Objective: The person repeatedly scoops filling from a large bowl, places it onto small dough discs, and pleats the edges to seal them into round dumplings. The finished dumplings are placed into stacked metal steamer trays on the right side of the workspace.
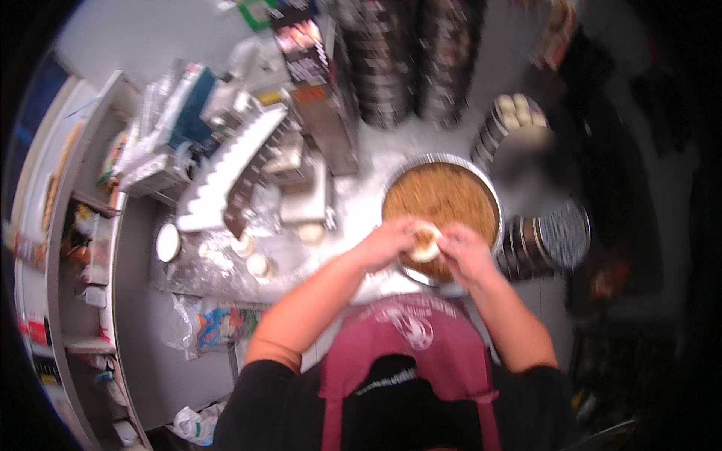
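Observation:
Between my two hands I hold a round of pale dough (427, 258) with brown filling (422, 239) in its middle. My left hand (389, 242) grips the dough's left edge, and my right hand (463, 251) has its fingers on the right edge. Directly beneath is a wide round metal pan (498, 217), filled almost to the rim with a brown, shredded-looking filling (440, 191). Both hands hang over the near half of the pan and hide part of it. Blur hides the exact finger positions.
Small dough pieces (258, 265) sit on the floured worktop (361, 203) to the left. Stacked round steamer baskets (389, 73) stand at the back. On the right, one stack carries white buns (519, 110), another a perforated tray (564, 234). Shelves (84, 225) line the left side.

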Demonstrator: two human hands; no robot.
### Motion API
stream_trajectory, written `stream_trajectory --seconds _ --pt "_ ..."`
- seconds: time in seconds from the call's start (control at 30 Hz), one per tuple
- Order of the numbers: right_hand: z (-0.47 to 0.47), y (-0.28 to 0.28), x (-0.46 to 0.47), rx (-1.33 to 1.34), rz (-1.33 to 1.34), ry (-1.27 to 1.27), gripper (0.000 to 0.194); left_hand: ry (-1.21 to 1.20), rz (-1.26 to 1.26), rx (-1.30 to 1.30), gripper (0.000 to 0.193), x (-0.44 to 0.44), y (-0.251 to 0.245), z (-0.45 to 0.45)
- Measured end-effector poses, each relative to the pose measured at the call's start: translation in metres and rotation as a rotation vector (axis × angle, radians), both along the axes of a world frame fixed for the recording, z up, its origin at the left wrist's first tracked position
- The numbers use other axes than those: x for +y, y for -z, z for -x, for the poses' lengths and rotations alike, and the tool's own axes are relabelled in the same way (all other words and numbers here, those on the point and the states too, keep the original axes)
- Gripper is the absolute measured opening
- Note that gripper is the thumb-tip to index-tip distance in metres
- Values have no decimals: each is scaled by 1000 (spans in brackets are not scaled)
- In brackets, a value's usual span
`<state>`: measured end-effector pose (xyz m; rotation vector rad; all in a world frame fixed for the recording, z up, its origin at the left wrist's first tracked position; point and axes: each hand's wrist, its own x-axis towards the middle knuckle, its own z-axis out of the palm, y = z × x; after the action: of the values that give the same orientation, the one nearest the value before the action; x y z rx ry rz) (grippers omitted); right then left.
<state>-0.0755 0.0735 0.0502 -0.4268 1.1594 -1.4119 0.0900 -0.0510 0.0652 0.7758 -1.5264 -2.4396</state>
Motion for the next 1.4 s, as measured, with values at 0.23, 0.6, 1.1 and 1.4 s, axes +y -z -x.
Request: stream_trajectory --seconds 0.23,0.6,1.1,1.4 --pt "6 0 6 1199 352 81 10 -493 -690 296 27 40 32 28" --pt "46 -11 3 926 368 -81 15 -414 -362 200 41 42 4 50" --pt "101 -31 -14 478 49 -221 17 -292 -126 131 50 27 -19 93" --pt "93 -33 3 1134 510 -52 16 -636 -493 271 35 65 -9 113"
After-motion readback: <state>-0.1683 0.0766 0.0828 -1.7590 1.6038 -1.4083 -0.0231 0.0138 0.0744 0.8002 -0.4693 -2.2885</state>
